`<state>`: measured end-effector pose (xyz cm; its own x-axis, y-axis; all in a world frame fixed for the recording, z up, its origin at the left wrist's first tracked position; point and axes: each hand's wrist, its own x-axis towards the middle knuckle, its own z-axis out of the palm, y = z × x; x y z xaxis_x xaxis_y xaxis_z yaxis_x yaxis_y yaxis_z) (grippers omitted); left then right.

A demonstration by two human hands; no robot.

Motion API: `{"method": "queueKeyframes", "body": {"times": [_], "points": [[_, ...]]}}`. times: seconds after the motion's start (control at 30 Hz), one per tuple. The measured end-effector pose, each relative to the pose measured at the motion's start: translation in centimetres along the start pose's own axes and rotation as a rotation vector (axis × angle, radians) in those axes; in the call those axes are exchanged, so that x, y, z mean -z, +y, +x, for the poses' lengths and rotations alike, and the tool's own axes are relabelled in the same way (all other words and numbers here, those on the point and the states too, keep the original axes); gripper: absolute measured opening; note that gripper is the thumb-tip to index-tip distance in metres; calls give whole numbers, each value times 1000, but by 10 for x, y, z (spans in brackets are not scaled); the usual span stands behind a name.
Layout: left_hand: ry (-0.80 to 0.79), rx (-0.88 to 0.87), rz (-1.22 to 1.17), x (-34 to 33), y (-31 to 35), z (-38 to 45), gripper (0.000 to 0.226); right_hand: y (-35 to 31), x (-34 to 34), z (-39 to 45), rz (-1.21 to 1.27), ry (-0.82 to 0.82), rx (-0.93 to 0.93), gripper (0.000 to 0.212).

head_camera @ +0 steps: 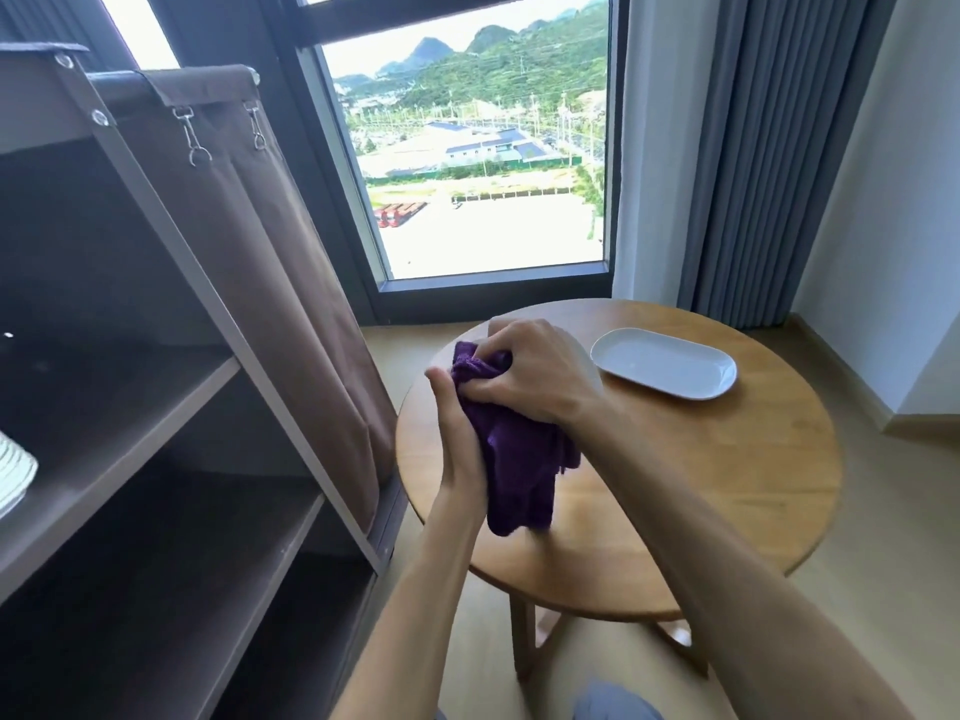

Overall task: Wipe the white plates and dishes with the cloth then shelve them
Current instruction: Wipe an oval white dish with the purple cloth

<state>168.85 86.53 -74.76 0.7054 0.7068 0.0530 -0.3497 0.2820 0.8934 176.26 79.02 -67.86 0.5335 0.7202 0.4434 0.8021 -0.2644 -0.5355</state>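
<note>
Both forearms reach in from the bottom edge and meet above the near-left part of the round wooden table (701, 511). Left hand (460, 439) comes up from below with its fingers curled under the purple cloth (514, 475), gripping the bunched fabric so that the loose end hangs down below the fingers. Right hand (535, 376) sits on top, fingers (493, 337) bent over and pressing into the same bundle. A pale curved edge, probably a white dish (584, 363), shows just right of those fingers; whether it is wrapped inside the cloth I cannot tell. Holding the work between two hands, off the table, would let the cloth reach all sides at once.

Further right of the fingers, apart from them, a white oval plate (665, 368) lies flat on the table, likely waiting its turn. Well left of the fingers stands the brown shelf unit (218, 366), with a stack of white plates (13, 478) on one shelf at the picture's edge, apparently already put away.
</note>
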Motion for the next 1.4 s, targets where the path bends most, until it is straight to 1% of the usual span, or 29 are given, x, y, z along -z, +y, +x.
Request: {"method": "queueKeyframes", "body": {"times": [0.1,0.17,0.23,0.3,0.33,0.43,0.5,0.53,0.57,0.6,0.63,0.73,0.77,0.8,0.83,0.9,0.93,0.97,1.0,1.03,1.07,1.1,1.13,1.17,1.2,1.27,1.33,1.37,1.4], "points": [[63,-46,78,3,9,2,44,-5,-2,15,30,103,-17,31],[84,-60,96,7,15,7,37,-2,0,27,46,158,-59,34],[111,-78,52,16,22,10,40,11,4,35,78,268,-175,37],[224,-181,55,30,27,12,40,34,10,37,131,390,-345,36],[281,-234,78,35,29,13,38,46,13,35,170,421,-434,36],[454,-277,93,42,28,23,36,70,23,29,339,348,-643,40],[508,-243,71,41,23,27,36,76,23,24,281,313,-707,29],[521,-219,72,40,20,29,37,78,21,21,194,307,-709,21],[535,-194,70,38,15,30,38,79,21,19,118,309,-691,20],[555,-181,60,37,10,32,38,79,20,17,78,329,-654,29],[575,-186,51,35,5,33,37,76,21,16,89,358,-612,34],[612,-219,30,25,-7,36,35,62,23,20,199,485,-507,24],[617,-213,25,20,-10,37,36,56,20,22,236,495,-475,23],[626,-204,5,15,-13,37,38,47,16,24,271,456,-444,22],[627,-197,-32,9,-17,38,39,39,11,25,321,362,-401,22],[605,-168,-126,-2,-21,39,40,27,-2,20,530,91,-321,19],[606,-135,-170,-5,-23,40,39,25,-10,15,635,39,-291,21],[620,-81,-225,-8,-25,43,36,27,-17,10,624,106,-280,23],[632,-15,-307,-10,-26,44,34,30,-24,4,478,246,-302,26],[628,49,-385,-12,-26,45,35,37,-33,-2,250,387,-337,30],[615,89,-448,-12,-27,44,37,45,-42,-10,44,487,-398,43],[597,96,-484,-13,-28,44,39,50,-49,-17,-46,529,-481,58],[585,92,-512,-14,-30,44,39,55,-56,-23,3,506,-588,71],[581,85,-521,-15,-32,43,39,59,-61,-27,156,451,-701,77],[572,77,-536,-16,-34,42,40,62,-64,-29,367,376,-802,76],[537,55,-530,-22,-39,40,40,68,-65,-32,842,249,-903,58],[501,22,-453,-29,-46,36,39,72,-69,-33,1271,216,-887,40],[507,-2,-400,-32,-50,35,38,72,-71,-33,1443,223,-872,32],[517,-23,-341,-32,-55,34,38,73,-75,-34,1527,243,-859,25]]}}
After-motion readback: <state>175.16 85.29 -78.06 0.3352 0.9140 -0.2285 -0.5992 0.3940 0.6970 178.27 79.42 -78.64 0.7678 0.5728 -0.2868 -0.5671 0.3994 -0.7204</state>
